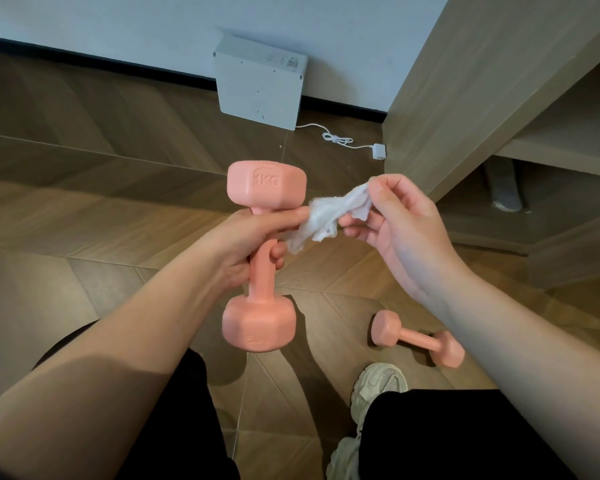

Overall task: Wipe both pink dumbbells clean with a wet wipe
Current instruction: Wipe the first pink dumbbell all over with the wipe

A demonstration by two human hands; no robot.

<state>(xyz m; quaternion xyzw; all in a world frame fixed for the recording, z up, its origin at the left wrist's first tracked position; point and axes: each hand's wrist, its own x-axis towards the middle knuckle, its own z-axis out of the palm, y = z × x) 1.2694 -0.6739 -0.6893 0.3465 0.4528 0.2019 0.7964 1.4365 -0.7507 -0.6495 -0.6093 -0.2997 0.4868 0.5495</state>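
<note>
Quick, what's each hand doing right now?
Left hand: fingers curled round the handle of the pink dumbbell.
Right hand: fingers pinching the wet wipe.

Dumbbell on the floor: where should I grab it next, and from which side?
Probably its thin handle, from above. The dumbbell lies on its side on the floor, and the wider heads seem to lift the handle, leaving room for fingers.

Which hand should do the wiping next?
Right. The right hand pinches the wet wipe beside the held dumbbell; the left hand is occupied gripping its handle.
</note>
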